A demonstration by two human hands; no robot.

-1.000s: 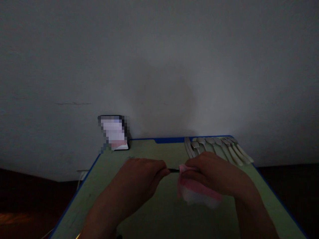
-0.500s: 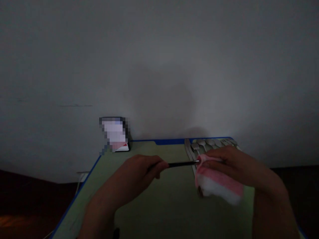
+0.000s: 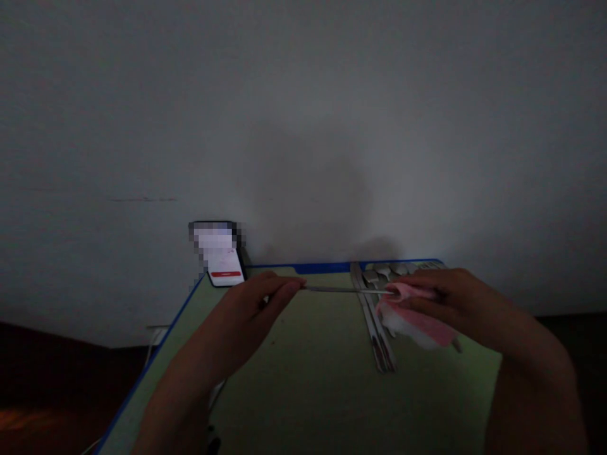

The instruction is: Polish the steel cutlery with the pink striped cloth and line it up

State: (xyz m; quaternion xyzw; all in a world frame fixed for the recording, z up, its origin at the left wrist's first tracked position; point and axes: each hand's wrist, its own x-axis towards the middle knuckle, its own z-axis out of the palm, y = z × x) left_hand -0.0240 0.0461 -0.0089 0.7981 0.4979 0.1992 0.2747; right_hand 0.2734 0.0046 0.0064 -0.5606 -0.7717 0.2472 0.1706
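Note:
Level over the table, a thin metal piece of cutlery (image 3: 339, 289) stretches between my two hands; its ends are hidden, so its kind does not show. My left hand (image 3: 265, 294) pinches its left end between thumb and fingers. In my right hand (image 3: 448, 297) is a pink and white cloth (image 3: 422, 322), folded around the other end of the cutlery, with a loose part hanging below. Under and behind the cloth lie metal knives (image 3: 372, 322) side by side. Several spoons and forks (image 3: 384, 273) continue the row to the right, partly covered by the cloth and my right hand.
A phone (image 3: 225, 259) with a lit screen leans against the wall (image 3: 308, 126) at the table's back left corner. The green table (image 3: 308, 379) has a blue edge. A white cable (image 3: 154, 341) hangs off the left side. Something dark lies beside my left forearm.
Both hands have risen a little, with the cutlery and cloth. The cloth has shifted up and right, uncovering the near ends of the knives. The cutlery now looks silver rather than dark.

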